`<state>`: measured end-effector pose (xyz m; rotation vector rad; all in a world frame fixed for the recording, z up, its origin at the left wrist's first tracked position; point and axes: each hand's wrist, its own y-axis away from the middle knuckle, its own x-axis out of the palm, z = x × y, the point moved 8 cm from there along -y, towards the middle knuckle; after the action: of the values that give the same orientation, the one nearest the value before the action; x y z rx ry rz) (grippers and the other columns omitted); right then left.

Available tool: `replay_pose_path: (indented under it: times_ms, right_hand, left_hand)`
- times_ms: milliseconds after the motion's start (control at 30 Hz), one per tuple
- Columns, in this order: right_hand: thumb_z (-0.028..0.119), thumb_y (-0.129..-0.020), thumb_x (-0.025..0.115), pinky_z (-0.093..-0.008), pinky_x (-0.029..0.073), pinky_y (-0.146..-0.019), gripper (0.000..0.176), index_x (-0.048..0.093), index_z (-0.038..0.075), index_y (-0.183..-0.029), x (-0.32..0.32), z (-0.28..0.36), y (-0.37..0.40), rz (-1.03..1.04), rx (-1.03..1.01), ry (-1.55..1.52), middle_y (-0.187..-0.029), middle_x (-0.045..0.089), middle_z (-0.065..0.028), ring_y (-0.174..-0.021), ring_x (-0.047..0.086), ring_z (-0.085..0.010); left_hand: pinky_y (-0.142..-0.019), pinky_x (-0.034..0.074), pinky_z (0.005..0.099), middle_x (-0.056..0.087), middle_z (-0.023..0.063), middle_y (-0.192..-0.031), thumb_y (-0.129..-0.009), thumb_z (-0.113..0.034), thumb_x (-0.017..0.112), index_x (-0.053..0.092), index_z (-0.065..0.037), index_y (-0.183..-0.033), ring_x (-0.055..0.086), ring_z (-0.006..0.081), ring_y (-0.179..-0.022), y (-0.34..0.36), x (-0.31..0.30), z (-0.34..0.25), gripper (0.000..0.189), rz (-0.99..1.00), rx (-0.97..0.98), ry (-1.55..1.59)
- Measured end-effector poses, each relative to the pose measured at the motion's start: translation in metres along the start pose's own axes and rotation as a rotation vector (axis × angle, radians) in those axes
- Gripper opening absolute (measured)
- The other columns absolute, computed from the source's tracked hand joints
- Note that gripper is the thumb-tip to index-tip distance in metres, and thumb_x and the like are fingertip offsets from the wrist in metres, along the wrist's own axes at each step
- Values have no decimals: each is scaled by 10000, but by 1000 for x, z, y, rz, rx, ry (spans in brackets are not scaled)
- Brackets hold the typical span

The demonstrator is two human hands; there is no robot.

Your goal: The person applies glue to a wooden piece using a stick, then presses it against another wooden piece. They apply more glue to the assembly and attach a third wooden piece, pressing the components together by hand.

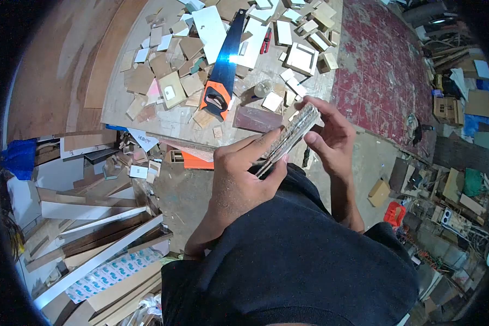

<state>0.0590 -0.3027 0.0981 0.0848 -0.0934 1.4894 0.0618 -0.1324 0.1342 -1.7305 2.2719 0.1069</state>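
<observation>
A small stack of rough-edged, layered flat pieces is held tilted in front of the dark shirt. My left hand grips its lower left end between thumb and fingers. Around the upper right end curves my right hand, its thumb and fingers apart on either side of the stack; whether they touch it is hard to tell. Beyond the hands, a handsaw with an orange and black handle lies on the worktable. A clear round jar or glass stands to the right of the saw handle.
Many wood and board offcuts cover the table, with a red tool among them. A worn red surface adjoins on the right. Long boards are piled at lower left. Scrap and an orange-red object lie on the right floor.
</observation>
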Motion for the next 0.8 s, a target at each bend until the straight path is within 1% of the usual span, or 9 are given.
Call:
replay_pose_path:
  times_ms: [33, 133, 267, 333, 367, 433, 567, 633, 800]
  right_hand:
    - [58, -732, 742, -338, 440, -949, 496, 546, -41, -1177, -6, 0, -1, -3, 1, -2, -1167, 568, -133, -1101, 539, -201]
    - [31, -677, 775, -313, 432, -873, 390, 605, -16, -1025, -5, 6, -4, 214, -88, -15, -1005, 622, -98, -973, 573, -168]
    - [32, -664, 780, -318, 433, -882, 377, 618, -21, -1001, -7, 8, -1, 247, -89, 5, -986, 625, -106, -968, 580, -177]
    - [38, -645, 788, -314, 443, -859, 366, 630, -24, -969, -7, 12, 2, 223, -89, 27, -959, 631, -111, -930, 592, -180]
    - [38, -645, 788, -314, 443, -859, 366, 630, -24, -969, -5, 14, 3, 223, -88, 27, -959, 631, -111, -930, 592, -180]
    - [47, -633, 792, -311, 459, -824, 343, 642, -30, -932, -3, 17, 4, 215, -108, 104, -925, 641, -119, -880, 606, -184]
    - [50, -622, 789, -307, 469, -782, 316, 652, -27, -896, 2, 21, 6, 219, -150, 133, -889, 650, -122, -847, 612, -186]
    - [103, -633, 786, -464, 401, -990, 326, 652, -16, -905, 5, 22, 7, 235, -141, 232, -853, 654, -119, -869, 612, -216]
    - [104, -631, 785, -456, 401, -989, 333, 658, -21, -912, 6, 21, 9, 236, -116, 227, -860, 658, -121, -866, 613, -215]
  left_hand:
    - [-663, 528, 313, 670, 194, -846, -675, -2, 678, 626, 60, -1061, 690, 255, -765, 0, 2, -1, 394, 34, 21, -16]
    - [-647, 527, 311, 670, 188, -840, -676, -4, 679, 630, 60, -1052, 687, 257, -734, 2, 4, 1, 384, 92, 74, -19]
    - [-672, 526, 319, 670, 181, -878, -674, -15, 691, 640, 54, -1036, 683, 254, -765, 1, 6, -2, 372, 113, 103, 14]
    - [-700, 522, 325, 662, 153, -918, -677, -26, 710, 648, 24, -1042, 673, 242, -800, -1, 3, -12, 374, 95, 196, -52]
    - [-700, 522, 325, 662, 153, -918, -677, -26, 710, 648, 24, -1042, 673, 242, -800, -2, 3, -16, 374, 96, 196, -52]
    - [-705, 517, 329, 647, 126, -913, -671, -23, 727, 653, -7, -1032, 662, 230, -820, -5, 1, -20, 369, 71, 137, -78]
    - [-672, 515, 329, 632, 110, -875, -660, -4, 732, 651, -21, -999, 657, 231, -781, -5, 6, -18, 348, 68, 196, -57]
    - [-654, 513, 325, 626, 107, -847, -648, 17, 725, 647, -10, -951, 656, 230, -772, -4, 6, -16, 314, 65, 189, -48]
    - [-645, 512, 321, 622, 105, -833, -645, 31, 714, 640, 1, -936, 653, 229, -759, -1, 4, -16, 301, 66, 192, -43]
